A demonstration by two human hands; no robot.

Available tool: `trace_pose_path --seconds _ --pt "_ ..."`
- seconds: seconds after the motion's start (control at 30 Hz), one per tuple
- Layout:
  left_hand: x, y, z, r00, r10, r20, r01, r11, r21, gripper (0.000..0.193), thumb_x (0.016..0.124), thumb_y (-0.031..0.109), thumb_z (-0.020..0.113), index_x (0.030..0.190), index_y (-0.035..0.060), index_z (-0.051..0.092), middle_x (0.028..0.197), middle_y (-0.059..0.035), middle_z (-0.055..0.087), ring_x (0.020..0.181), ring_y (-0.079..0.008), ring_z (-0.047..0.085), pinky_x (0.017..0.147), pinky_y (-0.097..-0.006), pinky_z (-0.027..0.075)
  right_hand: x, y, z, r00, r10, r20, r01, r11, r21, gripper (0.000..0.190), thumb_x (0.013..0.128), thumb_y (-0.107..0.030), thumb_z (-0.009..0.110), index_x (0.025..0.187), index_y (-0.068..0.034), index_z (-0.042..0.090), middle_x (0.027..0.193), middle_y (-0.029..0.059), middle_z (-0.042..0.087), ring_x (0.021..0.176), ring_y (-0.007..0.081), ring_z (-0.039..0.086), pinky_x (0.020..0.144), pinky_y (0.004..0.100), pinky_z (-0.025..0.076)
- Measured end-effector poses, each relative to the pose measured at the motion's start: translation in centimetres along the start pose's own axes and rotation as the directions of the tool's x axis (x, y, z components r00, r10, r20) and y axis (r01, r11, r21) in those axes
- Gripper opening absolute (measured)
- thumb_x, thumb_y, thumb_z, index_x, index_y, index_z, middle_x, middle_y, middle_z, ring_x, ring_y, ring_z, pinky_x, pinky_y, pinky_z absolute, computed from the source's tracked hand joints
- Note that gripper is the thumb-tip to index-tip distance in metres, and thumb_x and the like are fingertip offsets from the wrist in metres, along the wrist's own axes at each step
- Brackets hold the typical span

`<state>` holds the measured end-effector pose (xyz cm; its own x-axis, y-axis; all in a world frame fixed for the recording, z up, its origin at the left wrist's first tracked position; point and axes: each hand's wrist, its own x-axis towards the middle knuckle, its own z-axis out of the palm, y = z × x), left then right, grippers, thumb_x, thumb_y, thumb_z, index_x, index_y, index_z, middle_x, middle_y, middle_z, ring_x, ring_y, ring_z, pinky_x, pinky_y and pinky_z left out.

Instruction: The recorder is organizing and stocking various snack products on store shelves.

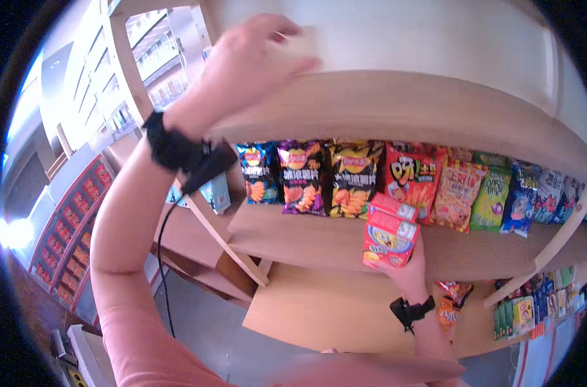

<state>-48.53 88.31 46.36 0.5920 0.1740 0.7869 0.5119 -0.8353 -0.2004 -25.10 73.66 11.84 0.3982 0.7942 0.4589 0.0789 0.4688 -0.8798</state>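
My left hand (262, 63) is raised at the upper left, over the top shelf board. It is blurred; its thumb and fingers curve around a pale patch, and I cannot tell whether that is a held thing. Lower right of the middle, my right hand (409, 263) grips red cartons with a cartoon picture (390, 239), at least two together. The cartons are in front of the snack shelf, just below a yellow-and-black Lay's chip bag (354, 179) and a red snack bag (412, 179). Black straps with small devices sit on both wrists.
Upright snack bags line the middle shelf (298, 237), with a green bag (492, 198) toward the right. The top board (395, 101) overhangs them. Below are a lower board (322, 309), orange snack bags (449, 309) and small boxes (523, 312). A black cable (162, 261) hangs by my left arm.
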Motion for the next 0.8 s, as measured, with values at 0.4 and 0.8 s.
trace_pose_path --seconds 0.4,0.8 --pt "-7.3 16.2 -1.1 0.857 0.351 0.376 -0.213 0.908 -0.362 0.090 0.059 0.041 0.078 0.128 -0.0026 0.042 0.118 -0.0207 0.049 0.109 -0.0380 0.051 0.095 -0.0438 0.042 -1.7 -9.6 3.6 0.952 -0.161 0.260 0.134 0.984 0.119 0.103 0.063 -0.011 0.085 0.141 0.003 0.018 0.134 0.0163 0.042 0.125 0.0237 0.044 0.102 0.0371 0.041" --pt "-4.5 11.8 -11.1 0.968 0.025 0.249 0.009 0.991 -0.135 0.105 0.053 0.004 0.084 0.143 0.0076 0.030 0.137 -0.0102 0.046 0.127 -0.0210 0.042 0.106 -0.0354 0.035 0.8 -14.5 2.9 0.792 -0.545 0.275 0.610 0.728 -0.313 0.088 0.066 -0.028 0.079 0.135 0.001 0.034 0.133 0.0164 0.041 0.121 0.0286 0.044 0.103 0.0411 0.032"
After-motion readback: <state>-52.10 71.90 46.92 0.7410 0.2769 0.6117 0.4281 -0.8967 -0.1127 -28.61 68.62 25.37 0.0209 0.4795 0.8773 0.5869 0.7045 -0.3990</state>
